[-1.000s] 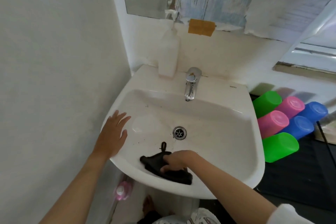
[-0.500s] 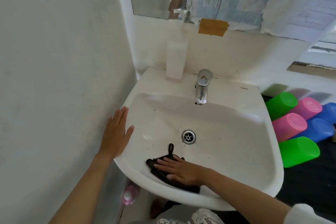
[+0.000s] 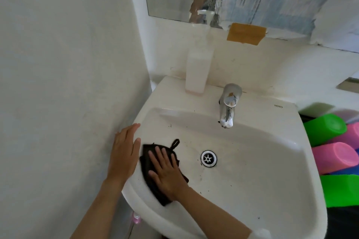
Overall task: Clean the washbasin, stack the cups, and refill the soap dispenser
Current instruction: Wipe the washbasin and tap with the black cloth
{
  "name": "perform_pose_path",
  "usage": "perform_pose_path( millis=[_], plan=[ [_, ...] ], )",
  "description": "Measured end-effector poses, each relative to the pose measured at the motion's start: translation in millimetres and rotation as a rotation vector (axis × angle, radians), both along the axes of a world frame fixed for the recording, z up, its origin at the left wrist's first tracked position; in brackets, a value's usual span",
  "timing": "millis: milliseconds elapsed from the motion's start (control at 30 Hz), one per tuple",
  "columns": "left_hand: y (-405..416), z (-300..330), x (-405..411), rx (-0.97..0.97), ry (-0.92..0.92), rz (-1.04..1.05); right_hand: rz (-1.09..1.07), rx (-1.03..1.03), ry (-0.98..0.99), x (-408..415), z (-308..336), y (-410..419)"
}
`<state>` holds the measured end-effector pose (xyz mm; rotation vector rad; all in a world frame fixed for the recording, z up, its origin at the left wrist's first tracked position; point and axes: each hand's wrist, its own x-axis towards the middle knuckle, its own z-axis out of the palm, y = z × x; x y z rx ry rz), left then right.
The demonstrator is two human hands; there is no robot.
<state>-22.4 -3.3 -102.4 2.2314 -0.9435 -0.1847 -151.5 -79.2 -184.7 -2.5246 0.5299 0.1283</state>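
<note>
While the right hand point(image 3: 167, 174) lies flat, fingers straight and spread, on the cloth point(image 3: 155, 169), it presses the black fabric against the near-left slope of the basin point(image 3: 252, 170); a flat palm likely puts more cloth on the porcelain than a pinch would. Just left of it, the left hand point(image 3: 123, 155) rests open on the rim beside the wall, probably to brace the body during the wipe. Both hands hold nothing by curling; they sit close together, nearly touching. Right of the wiping hand the drain point(image 3: 208, 158) and scattered dark specks wait, so the cleaning looks unfinished. Beyond both hands the tap point(image 3: 228, 108) stands on the back ledge, with the dispenser point(image 3: 198, 64) to its left, seemingly nearly empty apart from a pinkish trace at the bottom. Far right of the hands, green and pink cups point(image 3: 334, 157) lie on their sides in a pile, not yet stacked.
</note>
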Motion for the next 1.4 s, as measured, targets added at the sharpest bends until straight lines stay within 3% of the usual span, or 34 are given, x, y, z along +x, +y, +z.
perform_pose_path(
  millis=[100, 267, 400, 533, 567, 667, 767, 900, 1033, 1267, 1400],
  plan=[
    [-0.4, -0.3, 0.6, 0.046, -0.005, -0.007, -0.258, -0.005, 0.0, -5.3, -19.3, -18.2],
    [-1.2, 1.2, -0.9, 0.066, 0.029, -0.001, -0.352, -0.09, 0.017, -37.7, -36.7, -26.0],
    [0.1, 6.7, -2.9, -0.054, 0.164, 0.029, -0.191, -0.026, 0.038, -53.4, -27.3, -0.1],
    [1.0, 10.5, -3.5, -0.086, 0.201, 0.032, 0.086, 0.074, 0.291, -74.3, 5.9, -4.5],
    [1.0, 10.8, -3.3, -0.087, 0.204, 0.033, 0.193, 0.065, 0.246, -75.5, 11.5, -11.0],
    [1.0, 10.3, -3.2, -0.087, 0.211, 0.027, 0.48, 0.293, 0.174, -85.5, 25.9, -15.9],
    [1.8, 9.1, -2.8, -0.091, 0.213, 0.017, 0.553, 0.401, 0.108, -81.4, 35.4, -16.5],
    [2.4, 5.8, -0.6, -0.087, 0.254, 0.039, 0.585, 0.377, -0.025, -58.7, 40.8, -8.7],
    [2.0, 6.1, -1.9, -0.071, 0.261, 0.045, 0.484, 0.306, -0.129, -15.9, 30.7, 8.8],
    [0.2, 3.3, -1.8, 0.038, 0.18, 0.074, -0.049, 0.119, -0.234, 36.3, -3.9, 6.4],
    [-3.7, 6.5, -5.4, 0.113, 0.188, 0.106, -0.277, -0.019, -0.083, 10.9, -25.8, -9.6]
  ],
)
